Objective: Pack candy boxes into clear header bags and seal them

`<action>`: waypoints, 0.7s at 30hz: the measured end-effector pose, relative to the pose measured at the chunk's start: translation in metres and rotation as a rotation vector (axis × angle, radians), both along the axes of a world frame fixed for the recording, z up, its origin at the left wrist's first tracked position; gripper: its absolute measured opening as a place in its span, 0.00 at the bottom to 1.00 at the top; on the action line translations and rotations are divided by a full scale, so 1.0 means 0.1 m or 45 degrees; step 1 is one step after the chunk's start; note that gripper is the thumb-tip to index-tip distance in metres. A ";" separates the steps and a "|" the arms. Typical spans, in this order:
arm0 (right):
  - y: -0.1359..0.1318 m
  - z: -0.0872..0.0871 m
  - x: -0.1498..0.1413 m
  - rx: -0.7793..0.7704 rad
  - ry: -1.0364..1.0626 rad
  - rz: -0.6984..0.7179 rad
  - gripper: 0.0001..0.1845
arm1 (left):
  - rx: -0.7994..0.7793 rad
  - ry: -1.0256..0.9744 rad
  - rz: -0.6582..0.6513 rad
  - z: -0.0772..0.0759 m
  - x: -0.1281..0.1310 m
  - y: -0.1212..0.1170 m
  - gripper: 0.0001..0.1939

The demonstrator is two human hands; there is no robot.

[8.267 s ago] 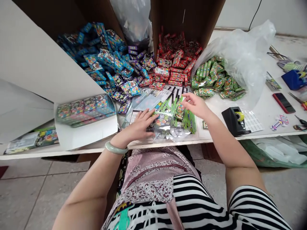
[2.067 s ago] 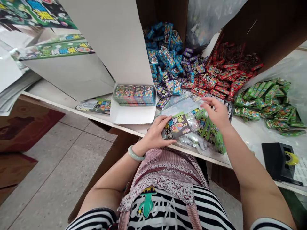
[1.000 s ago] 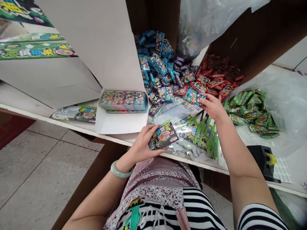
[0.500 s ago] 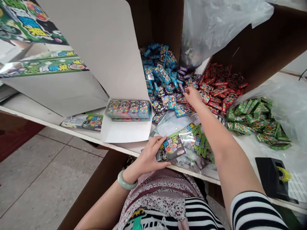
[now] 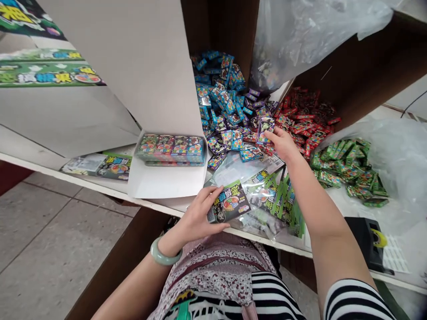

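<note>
My left hand grips a flat black-and-green printed candy bag at the table's front edge, fingers on top and thumb along the near side. In my right hand is a small purple candy box, pinched by one end above the pile. Around it lie loose blue candy boxes, more purple ones and red candy boxes. To the left, a white open carton contains rows of small candy boxes in green, red, purple and blue.
Green candy boxes sit in clear plastic at the right, behind a black tape dispenser. More printed bags lie in a clear sleeve between my hands. Tall brown cardboard walls and hanging plastic stand at the back.
My right hand has lifted a purple candy box out of the pile and drawn it slightly back and right. The left hand keeps the candy bag; the whole view has shifted a little.
</note>
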State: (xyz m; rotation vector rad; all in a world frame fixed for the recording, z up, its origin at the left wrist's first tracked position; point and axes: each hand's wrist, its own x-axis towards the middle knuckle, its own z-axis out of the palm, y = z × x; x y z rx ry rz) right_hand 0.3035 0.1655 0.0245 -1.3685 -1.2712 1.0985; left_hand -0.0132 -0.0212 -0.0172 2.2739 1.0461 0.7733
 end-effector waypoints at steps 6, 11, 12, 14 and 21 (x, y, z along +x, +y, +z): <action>-0.86 0.06 0.12 -0.007 0.103 0.005 0.24 | 0.004 0.049 0.015 0.09 0.04 -0.03 0.49; -1.28 -0.03 0.33 0.092 -0.057 0.028 0.22 | 0.023 0.084 0.033 0.12 0.02 -0.07 0.48; -1.34 -0.06 0.36 0.135 -0.133 0.032 0.20 | 0.029 0.086 0.030 0.12 0.03 -0.07 0.48; -1.44 -0.14 0.41 0.289 -0.384 0.032 0.16 | 0.038 0.098 0.020 0.11 0.06 -0.08 0.47; -1.79 -0.44 0.55 0.642 -1.095 0.224 0.19 | 0.073 0.118 -0.006 0.07 0.12 -0.11 0.47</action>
